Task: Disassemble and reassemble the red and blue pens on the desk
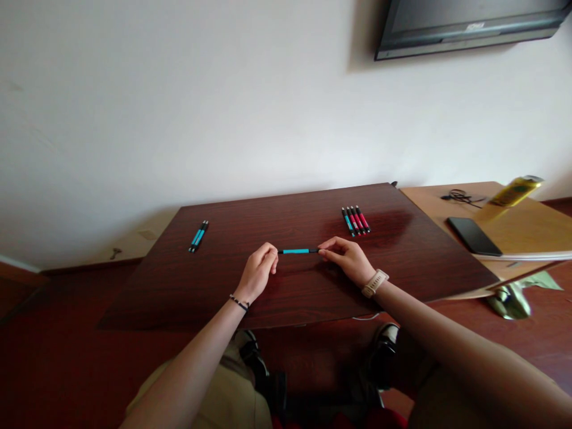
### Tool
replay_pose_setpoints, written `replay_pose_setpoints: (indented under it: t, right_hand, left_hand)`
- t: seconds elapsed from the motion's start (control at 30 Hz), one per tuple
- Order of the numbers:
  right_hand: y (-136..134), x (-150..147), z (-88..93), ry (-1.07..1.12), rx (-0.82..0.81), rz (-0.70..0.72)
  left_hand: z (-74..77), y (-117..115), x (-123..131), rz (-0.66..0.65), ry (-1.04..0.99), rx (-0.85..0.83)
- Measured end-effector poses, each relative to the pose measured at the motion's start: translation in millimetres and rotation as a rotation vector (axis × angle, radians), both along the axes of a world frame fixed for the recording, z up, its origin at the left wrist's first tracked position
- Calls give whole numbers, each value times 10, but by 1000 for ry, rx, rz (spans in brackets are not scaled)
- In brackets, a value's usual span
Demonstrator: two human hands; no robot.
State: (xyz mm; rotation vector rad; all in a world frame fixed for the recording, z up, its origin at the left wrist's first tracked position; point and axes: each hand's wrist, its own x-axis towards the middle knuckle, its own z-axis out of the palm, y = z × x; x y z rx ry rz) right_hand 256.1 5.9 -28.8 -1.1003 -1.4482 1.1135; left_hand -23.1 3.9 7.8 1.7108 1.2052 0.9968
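Observation:
A blue pen (295, 251) with black ends lies level between my two hands over the middle of the dark table (223, 292). My left hand (260, 268) pinches its left end, and my right hand (347, 257) pinches its right end between thumb and fingers. Beyond my right hand, a row of pens (356, 220) lies side by side, one blue and several red. Over to the left lie two blue pens (198, 236) close together. Whether the held pen touches the tabletop I cannot tell.
To the right, a lighter wooden table (531, 229) adjoins, bearing a black phone (473, 236), a coiled cable (460, 196) and a yellow can (516, 190). Behind the tables rises a white wall (201, 107) with a mounted screen (473, 27).

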Motion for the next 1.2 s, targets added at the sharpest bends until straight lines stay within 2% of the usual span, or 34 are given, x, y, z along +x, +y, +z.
replay_pose_setpoints:
  t: [0.13, 0.33, 0.47, 0.63, 0.87, 1.2]
  right_hand:
    - [-7, -9, 19, 8, 2, 6]
    - [1, -4, -3, 6, 2, 9]
    - [17, 1, -40, 21, 12, -1]
    - [11, -10, -32, 29, 4, -4]
    - [3, -9, -11, 54, -6, -8]
    - [43, 10, -39, 57, 42, -99]
  left_hand:
    - [-43, 27, 0, 32, -43, -20]
    - [-146, 71, 2, 74, -118, -169]
    - [-108, 63, -23, 28, -73, -147]
    - [-75, 56, -16, 12, -145, -90]
    - [-115, 106, -6, 152, -299, -194]
    - [44, 152, -213, 248, -358, -125]
